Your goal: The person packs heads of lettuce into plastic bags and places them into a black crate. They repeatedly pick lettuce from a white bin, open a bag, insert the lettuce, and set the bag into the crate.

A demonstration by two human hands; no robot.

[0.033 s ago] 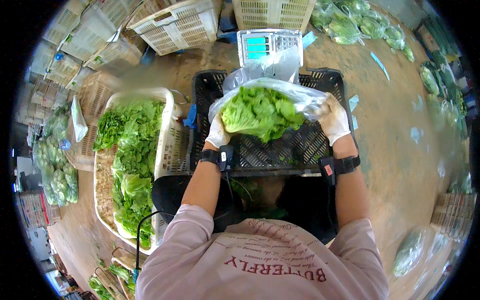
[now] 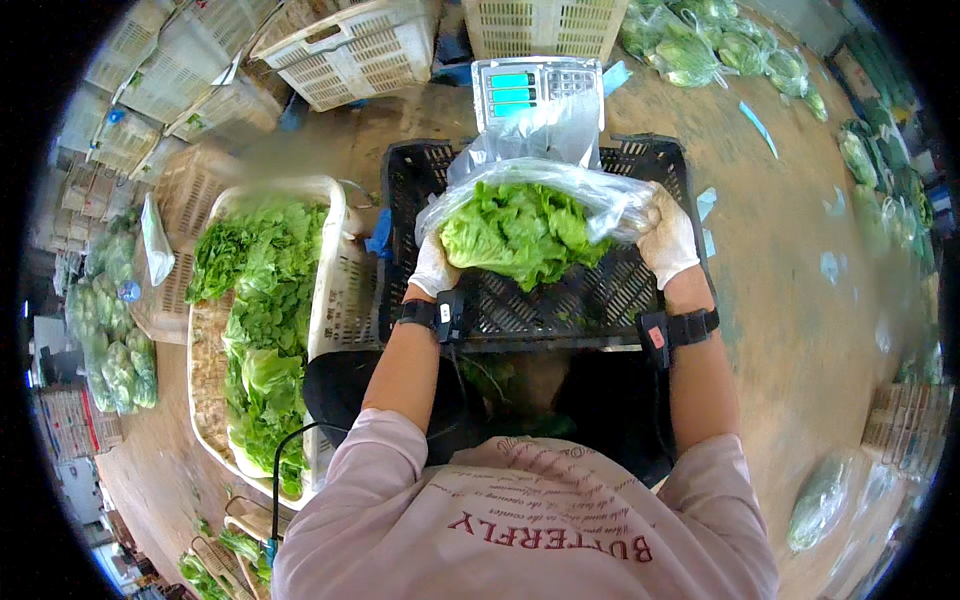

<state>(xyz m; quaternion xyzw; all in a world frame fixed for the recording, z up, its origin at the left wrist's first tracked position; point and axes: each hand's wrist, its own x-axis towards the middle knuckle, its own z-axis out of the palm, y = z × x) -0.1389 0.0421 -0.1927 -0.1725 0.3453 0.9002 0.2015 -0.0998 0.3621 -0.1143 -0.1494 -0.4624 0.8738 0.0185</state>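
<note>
A leafy green lettuce (image 2: 520,232) lies partly inside a clear plastic bag (image 2: 560,178), its loose leaves facing me. My left hand (image 2: 434,268), in a white glove, is closed around the bag's left side, against the lettuce. On the other side my right hand (image 2: 668,238), also gloved, grips the gathered edge of the bag. Several fingers of both hands are hidden by plastic and leaves. Beneath them is a black slatted crate (image 2: 510,318). More clear plastic bags (image 2: 535,135) hang over the crate's far rim, in front of a scale (image 2: 537,75) with lit displays.
Left of the black crate, a white crate (image 2: 337,230) holds loose greens (image 2: 270,300). Pale crates (image 2: 355,60) stand at the far side. Bagged vegetables (image 2: 690,45) lie on the floor (image 2: 790,330) at far right, others (image 2: 115,350) at far left.
The lettuce and the bag's mouth have shifted slightly toward me. Both hands keep nearly the same place and grip.
</note>
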